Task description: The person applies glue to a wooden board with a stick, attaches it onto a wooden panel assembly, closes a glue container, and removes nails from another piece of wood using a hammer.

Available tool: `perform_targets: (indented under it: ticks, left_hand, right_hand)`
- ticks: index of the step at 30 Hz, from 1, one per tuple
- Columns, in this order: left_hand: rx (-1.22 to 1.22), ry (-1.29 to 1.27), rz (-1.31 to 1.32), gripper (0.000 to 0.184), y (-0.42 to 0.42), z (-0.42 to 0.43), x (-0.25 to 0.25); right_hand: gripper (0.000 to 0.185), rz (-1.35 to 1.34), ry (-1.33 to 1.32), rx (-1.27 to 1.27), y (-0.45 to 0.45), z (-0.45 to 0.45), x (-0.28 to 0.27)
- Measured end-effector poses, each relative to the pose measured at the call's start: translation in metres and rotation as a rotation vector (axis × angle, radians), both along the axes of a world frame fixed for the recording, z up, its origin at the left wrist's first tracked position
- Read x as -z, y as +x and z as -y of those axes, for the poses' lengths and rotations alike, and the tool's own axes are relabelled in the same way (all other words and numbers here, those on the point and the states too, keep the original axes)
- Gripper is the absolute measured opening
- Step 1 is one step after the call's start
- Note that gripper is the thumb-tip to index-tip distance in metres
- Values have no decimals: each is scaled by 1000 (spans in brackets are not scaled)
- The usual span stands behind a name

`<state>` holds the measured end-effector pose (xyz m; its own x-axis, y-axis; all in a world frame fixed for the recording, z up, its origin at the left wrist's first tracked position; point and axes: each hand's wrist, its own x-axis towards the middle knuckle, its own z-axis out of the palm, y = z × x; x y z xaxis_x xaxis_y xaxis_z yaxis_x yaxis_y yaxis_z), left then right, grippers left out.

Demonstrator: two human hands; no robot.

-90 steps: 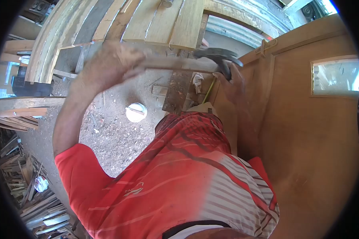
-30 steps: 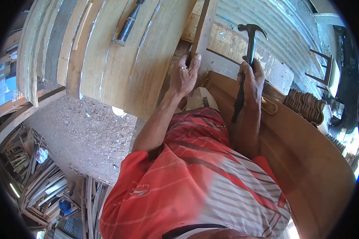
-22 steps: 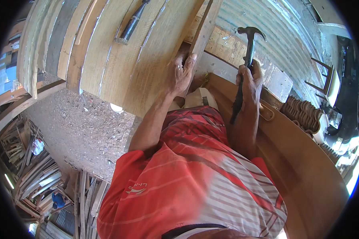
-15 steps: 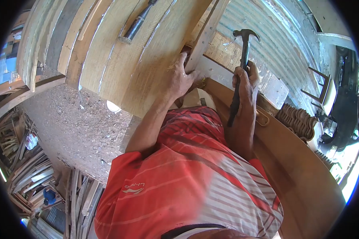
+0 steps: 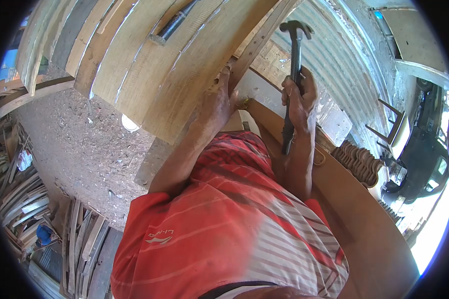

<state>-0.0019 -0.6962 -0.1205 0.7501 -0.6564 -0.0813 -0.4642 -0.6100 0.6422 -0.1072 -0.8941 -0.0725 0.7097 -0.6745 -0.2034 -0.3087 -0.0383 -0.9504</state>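
My right hand (image 5: 302,99) is wrapped round the handle of a claw hammer (image 5: 295,47), held upright with its head at the top. My left hand (image 5: 217,102) rests at the edge of the jointed wooden panel (image 5: 184,82), beside the end of a long wooden bar (image 5: 257,45). Its thumb is apart from the fingers, and the fingertips are partly hidden by the panel edge and bar. A dark-handled chisel (image 5: 172,25) lies on the panel.
A brown wooden door (image 5: 354,224) leans along my right side. Beyond it are stacked wavy wooden pieces (image 5: 356,162), a small chair (image 5: 396,129) and corrugated sheeting (image 5: 334,50). Wood offcuts (image 5: 32,199) lie at the left, and a white round container (image 5: 129,123) stands on the floor.
Three seconds ago both hands were at the hammer; my left hand has since moved to the panel and bar. Lately it has slid off the bar's side while the view shifted.
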Motion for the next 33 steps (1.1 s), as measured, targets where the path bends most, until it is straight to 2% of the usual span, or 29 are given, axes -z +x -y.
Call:
perform_targets:
  ticks: [3,6,9,12,15,18,21,24,27,30,33]
  left_hand:
    - [18,45,48,74,1,1,-2]
    - [-2,129,-112,74,3,3,-10]
    - [26,29,35,74,0,-7,-5]
    - [-44,164,-182,74,-10,-21,-15]
    - [-134,86,-352,71,-29,-54,-17]
    - [-233,-182,-865,67,-40,-83,5]
    - [-457,-647,-1361,57,-58,-88,26]
    - [-525,-970,-1533,51,-61,-75,40]
    - [-581,-1019,-1501,49,-46,-53,20]
    - [-525,-1014,-1384,48,-46,-52,34]
    - [-541,-879,-1283,45,-50,-52,47]
  right_hand:
    - [42,-13,-20,-39,2,-1,-4]
    - [42,-115,-34,-91,1,-2,1]
    - [42,-105,-23,-104,-1,-6,16]
    - [39,-103,2,-102,-1,-6,12]
    - [33,-165,-8,-135,1,2,5]
    - [29,-225,-21,-158,-1,8,4]
    - [25,-233,-12,-164,-3,7,7]
    - [21,-227,16,-156,4,-1,-2]
    - [24,-203,51,-120,4,-11,-1]
    - [26,-225,-27,-136,5,-16,2]
    - [26,-250,-134,-126,4,-22,2]
